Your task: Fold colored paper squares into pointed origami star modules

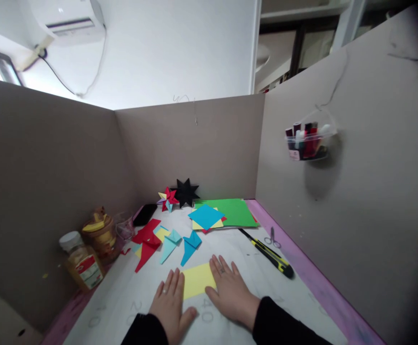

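Observation:
A yellow sheet of paper [197,281] lies flat on the white table covering [119,297]. My left hand [171,302] rests on its left edge, fingers stretched forward and thumb out to the side. On the right edge lies my right hand [227,289], palm down with its fingers extended. Just beyond are folded paper pieces: a red one [148,247], a light blue one [172,243] and a blue one [191,244]. Farther back, a blue square sheet [206,217] tops a small stack of coloured paper on a green sheet [236,213].
A black-yellow utility knife [272,255] and scissors [272,239] lie at right. Along the left stand a glue bottle [83,263] and a brown pot [99,232], with a black phone [145,214] behind. Paper stars [185,192] sit at the back. Grey panels enclose three sides.

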### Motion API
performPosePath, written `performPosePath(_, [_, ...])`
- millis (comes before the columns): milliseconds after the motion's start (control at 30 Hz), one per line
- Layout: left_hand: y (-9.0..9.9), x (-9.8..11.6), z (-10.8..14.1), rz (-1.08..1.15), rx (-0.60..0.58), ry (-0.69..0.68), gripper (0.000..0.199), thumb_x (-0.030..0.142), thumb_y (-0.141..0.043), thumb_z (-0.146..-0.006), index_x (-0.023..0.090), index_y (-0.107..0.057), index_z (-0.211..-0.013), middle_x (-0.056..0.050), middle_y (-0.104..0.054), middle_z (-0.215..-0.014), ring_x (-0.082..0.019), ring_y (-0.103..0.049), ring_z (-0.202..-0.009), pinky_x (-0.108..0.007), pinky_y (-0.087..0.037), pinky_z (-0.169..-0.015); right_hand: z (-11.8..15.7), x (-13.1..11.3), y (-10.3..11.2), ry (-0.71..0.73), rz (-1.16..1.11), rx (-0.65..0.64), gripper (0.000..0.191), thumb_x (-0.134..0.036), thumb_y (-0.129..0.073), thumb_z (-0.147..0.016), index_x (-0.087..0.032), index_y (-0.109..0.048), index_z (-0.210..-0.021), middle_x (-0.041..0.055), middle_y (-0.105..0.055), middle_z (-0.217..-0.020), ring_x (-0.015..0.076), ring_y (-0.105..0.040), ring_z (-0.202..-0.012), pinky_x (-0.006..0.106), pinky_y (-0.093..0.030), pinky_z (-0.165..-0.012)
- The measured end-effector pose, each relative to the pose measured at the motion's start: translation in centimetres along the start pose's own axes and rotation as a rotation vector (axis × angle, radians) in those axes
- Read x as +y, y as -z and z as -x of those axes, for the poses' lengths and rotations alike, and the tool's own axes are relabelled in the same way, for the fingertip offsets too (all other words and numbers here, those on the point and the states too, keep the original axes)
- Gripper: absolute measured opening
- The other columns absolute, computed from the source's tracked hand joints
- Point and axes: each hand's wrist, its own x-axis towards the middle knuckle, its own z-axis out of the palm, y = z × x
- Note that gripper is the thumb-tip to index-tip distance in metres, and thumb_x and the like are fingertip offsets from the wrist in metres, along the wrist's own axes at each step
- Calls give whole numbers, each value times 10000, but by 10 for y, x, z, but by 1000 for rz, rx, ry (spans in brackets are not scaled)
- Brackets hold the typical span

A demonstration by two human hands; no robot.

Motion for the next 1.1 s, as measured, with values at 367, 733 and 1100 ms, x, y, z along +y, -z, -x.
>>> performPosePath(367, [17, 9, 1, -17, -105, 68, 725, 424, -382, -787, 150, -171, -1424, -91, -53, -1492, -280, -25, -1375, -494, -121, -1088, -3, -52, 7, 351, -137, -45, 796, -406, -434, -822, -92, -52, -1446, 121, 31, -1508, 280, 100, -1377, 466, -29, -1112])
performPosePath(733, [18, 12, 3, -14, -72, 74, 742, 408, -388, -756, 158, -187, -1425, -90, -67, -1495, -266, -37, -1377, -493, -111, -1088, -11, -41, -5, 327, -130, -100, 730, -520, -319, -875, -138, -82, -1451, 111, -39, -1512, 293, 22, -1385, 475, -36, -1110])
performPosePath(1100, [21, 12, 5, -13, -82, 73, 731, 507, -338, -810, 146, -186, -1427, -92, -55, -1491, -271, -36, -1377, -493, -120, -1091, -1, -5, 10, 83, -39, -79, 849, -583, -366, -812, -105, -65, -1446, 98, -16, -1510, 306, 28, -1385, 561, 29, -1072])
